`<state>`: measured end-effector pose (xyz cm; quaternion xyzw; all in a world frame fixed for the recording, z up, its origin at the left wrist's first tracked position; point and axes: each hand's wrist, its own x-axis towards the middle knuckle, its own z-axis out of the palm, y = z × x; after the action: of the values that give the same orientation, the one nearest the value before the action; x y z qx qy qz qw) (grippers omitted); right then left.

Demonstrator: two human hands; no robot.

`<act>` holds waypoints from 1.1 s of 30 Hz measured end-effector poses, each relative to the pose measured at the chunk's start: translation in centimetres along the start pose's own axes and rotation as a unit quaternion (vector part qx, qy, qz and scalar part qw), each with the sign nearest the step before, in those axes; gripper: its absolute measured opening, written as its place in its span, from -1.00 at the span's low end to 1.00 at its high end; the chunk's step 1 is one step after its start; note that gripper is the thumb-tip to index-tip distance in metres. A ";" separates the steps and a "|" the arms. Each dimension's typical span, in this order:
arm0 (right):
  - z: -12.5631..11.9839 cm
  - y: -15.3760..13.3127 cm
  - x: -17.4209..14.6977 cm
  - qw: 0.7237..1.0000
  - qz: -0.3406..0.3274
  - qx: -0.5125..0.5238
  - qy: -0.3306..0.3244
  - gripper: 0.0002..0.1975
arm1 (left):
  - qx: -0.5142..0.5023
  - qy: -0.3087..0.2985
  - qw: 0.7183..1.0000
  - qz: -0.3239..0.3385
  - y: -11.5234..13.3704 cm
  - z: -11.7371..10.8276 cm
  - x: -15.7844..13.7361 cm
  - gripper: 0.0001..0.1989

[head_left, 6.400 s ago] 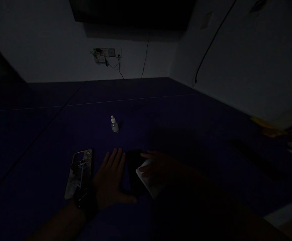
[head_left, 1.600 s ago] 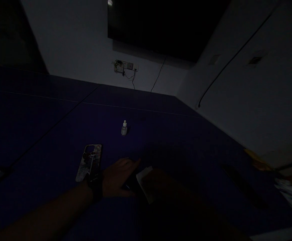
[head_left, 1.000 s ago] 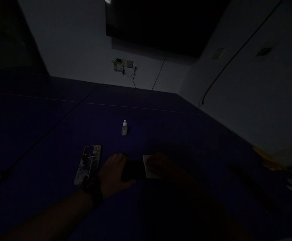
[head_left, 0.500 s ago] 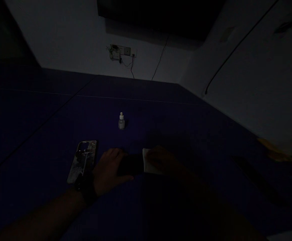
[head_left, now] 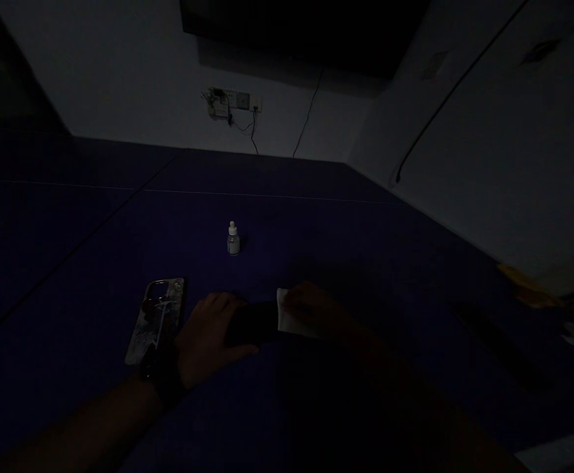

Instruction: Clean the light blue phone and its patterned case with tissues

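Observation:
My left hand point(head_left: 205, 338), with a dark watch on its wrist, grips the near end of a flat dark phone-shaped object point(head_left: 256, 321), thumb along one edge and fingers along the other. At its right end, my right hand point(head_left: 316, 307) presses a white cloth point(head_left: 286, 318) against it with bent fingers; deep shadow hides much of this hand. A patterned phone case point(head_left: 156, 322) with a large camera opening lies left of my left wrist. Beyond the hands stands a small dropper bottle point(head_left: 233, 242) with a white top, upright.
The dark blue tabletop point(head_left: 169, 230) runs back to the wall. Sockets with cables point(head_left: 230, 102) sit on the wall below a black screen point(head_left: 307, 33). On the right lie a long dark object point(head_left: 498, 345) and a yellow item point(head_left: 528, 286). The light is very dim.
The view has shifted slightly, so everything sits a little further left. Both hands keep their hold; the cloth stays at the right end of the dark object.

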<state>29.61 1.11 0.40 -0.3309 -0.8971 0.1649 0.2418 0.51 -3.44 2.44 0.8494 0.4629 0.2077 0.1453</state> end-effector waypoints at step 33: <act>0.6 -1.9 -0.6 0.998 -0.056 0.017 0.000 -0.85 | 0.089 -0.042 0.995 0.029 0.1 0.4 -0.2 -0.35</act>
<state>28.70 -0.77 0.64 -0.2759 -0.9114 0.1665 0.2561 0.71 -3.71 2.10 0.8801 0.4481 0.1336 0.0826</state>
